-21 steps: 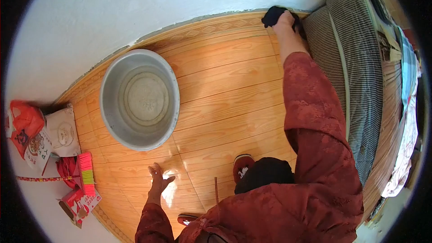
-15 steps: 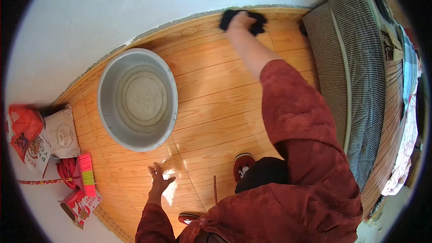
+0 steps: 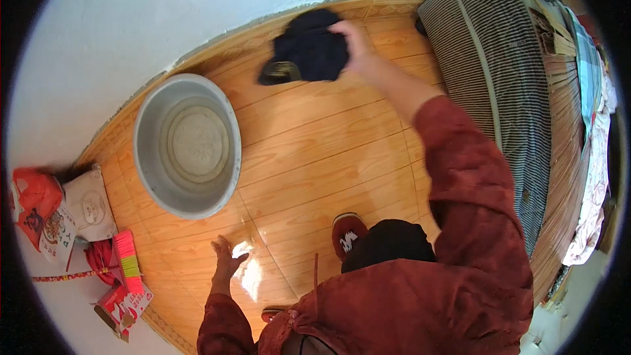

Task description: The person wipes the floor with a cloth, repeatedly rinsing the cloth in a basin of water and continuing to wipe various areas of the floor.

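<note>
My right hand [image 3: 355,46] is closed on the edge of a black cloth [image 3: 309,48], raised in front of the baseboard. The cloth hangs spread out to the left, with a small gold-coloured mark near its lower corner. A large grey metal basin [image 3: 231,148] stands on the floor to the left of the cloth. Its round, ringed bottom shows; I cannot tell for sure whether water covers it. My left hand [image 3: 227,263] hangs below the basin, fingers apart and holding nothing.
Wood-patterned floor tiles [image 3: 315,144] meet a white wall [image 3: 164,6] along a baseboard. At right stands a bed with a striped grey side [image 3: 486,59]. On the left are a red-and-white bag [image 3: 38,200], a pale sack [image 3: 89,204], a pink-and-yellow broom [image 3: 128,260] and a torn red-and-white box [image 3: 125,309].
The bunched black cloth has moved left from the baseboard and opened out in my right hand. My left hand stays low and open. The view has shifted a little.
</note>
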The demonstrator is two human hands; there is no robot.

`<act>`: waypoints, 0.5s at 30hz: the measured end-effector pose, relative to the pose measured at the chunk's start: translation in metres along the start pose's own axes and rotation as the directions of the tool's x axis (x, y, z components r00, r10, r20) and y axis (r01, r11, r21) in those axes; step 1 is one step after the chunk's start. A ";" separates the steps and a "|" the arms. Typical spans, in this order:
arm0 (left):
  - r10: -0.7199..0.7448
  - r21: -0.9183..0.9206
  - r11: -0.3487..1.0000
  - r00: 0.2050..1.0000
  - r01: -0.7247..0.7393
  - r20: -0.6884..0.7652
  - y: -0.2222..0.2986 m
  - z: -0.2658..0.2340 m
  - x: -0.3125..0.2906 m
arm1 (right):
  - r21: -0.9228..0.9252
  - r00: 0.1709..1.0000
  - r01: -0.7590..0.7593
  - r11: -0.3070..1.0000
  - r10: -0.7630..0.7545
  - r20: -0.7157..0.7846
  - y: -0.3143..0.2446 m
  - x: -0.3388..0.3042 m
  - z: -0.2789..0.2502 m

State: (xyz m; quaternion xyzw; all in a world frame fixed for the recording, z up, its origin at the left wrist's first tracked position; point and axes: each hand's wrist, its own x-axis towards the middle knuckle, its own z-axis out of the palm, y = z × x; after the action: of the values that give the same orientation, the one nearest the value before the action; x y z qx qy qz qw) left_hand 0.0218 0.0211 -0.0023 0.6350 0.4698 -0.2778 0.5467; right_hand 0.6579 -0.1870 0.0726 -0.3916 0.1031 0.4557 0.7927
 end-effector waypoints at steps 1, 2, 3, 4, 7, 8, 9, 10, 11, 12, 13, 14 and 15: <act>-0.060 0.280 0.958 0.997 0.069 -0.040 0.016 -0.004 -0.001 | -0.151 0.994 0.066 0.986 -0.077 -0.073 -0.024 0.000 -0.047; -0.032 0.074 0.997 0.999 0.031 0.001 0.002 -0.001 0.000 | -0.428 0.939 0.190 0.884 -0.291 -0.185 -0.044 -0.008 -0.074; -0.043 0.043 0.998 0.999 0.044 -0.017 0.003 0.001 -0.004 | -0.618 0.878 0.303 0.725 -0.465 -0.116 -0.055 -0.010 -0.116; -0.066 0.002 0.998 0.997 0.066 -0.045 0.003 0.003 -0.009 | -0.854 0.820 0.164 0.495 -0.550 -0.162 -0.060 -0.028 -0.117; -0.014 -0.035 0.999 1.000 0.014 0.007 -0.018 -0.003 0.013 | -0.989 0.652 -0.146 -0.008 -0.753 -0.090 -0.051 -0.034 -0.222; 0.015 0.162 0.987 0.999 -0.009 -0.037 -0.037 -0.006 0.014 | -0.902 0.647 -0.424 -0.082 -0.724 -0.238 -0.033 -0.035 -0.223; 0.012 0.181 0.983 1.000 -0.007 -0.026 -0.036 -0.004 0.017 | -0.729 0.590 -0.665 -0.165 -0.714 -0.377 -0.023 -0.035 -0.224; 0.002 0.208 0.978 1.000 -0.001 -0.009 -0.023 -0.004 0.016 | -0.726 0.599 -0.666 -0.170 -0.702 -0.385 -0.008 -0.030 -0.216; 0.009 0.115 0.993 1.000 -0.006 -0.029 -0.010 0.000 0.010 | -0.754 0.597 -0.627 -0.194 -0.742 -0.306 0.009 -0.018 -0.192; 0.027 0.214 0.977 0.996 -0.008 -0.087 -0.018 0.000 0.010 | -0.779 0.587 -0.587 -0.220 -0.778 -0.222 0.026 -0.010 -0.162; -0.036 0.290 0.955 0.996 0.060 -0.085 0.002 0.002 0.002 | -0.787 0.674 -0.511 -0.345 -0.729 -0.119 0.045 -0.008 -0.134; -0.091 0.367 0.923 0.992 0.117 -0.089 0.026 0.004 -0.004 | -0.782 0.744 -0.425 -0.456 -0.668 -0.015 0.060 -0.004 -0.110; -0.057 0.257 0.963 0.991 0.087 -0.123 0.024 0.004 -0.005 | -0.799 0.781 -0.258 -0.543 -0.604 0.158 0.077 0.006 -0.100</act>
State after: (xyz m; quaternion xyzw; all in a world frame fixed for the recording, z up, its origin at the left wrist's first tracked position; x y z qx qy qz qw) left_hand 0.0422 0.0168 0.0118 0.6989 0.4823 -0.3203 0.4199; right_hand 0.6192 -0.2336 -0.0382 -0.9716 -0.2293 0.0044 0.0588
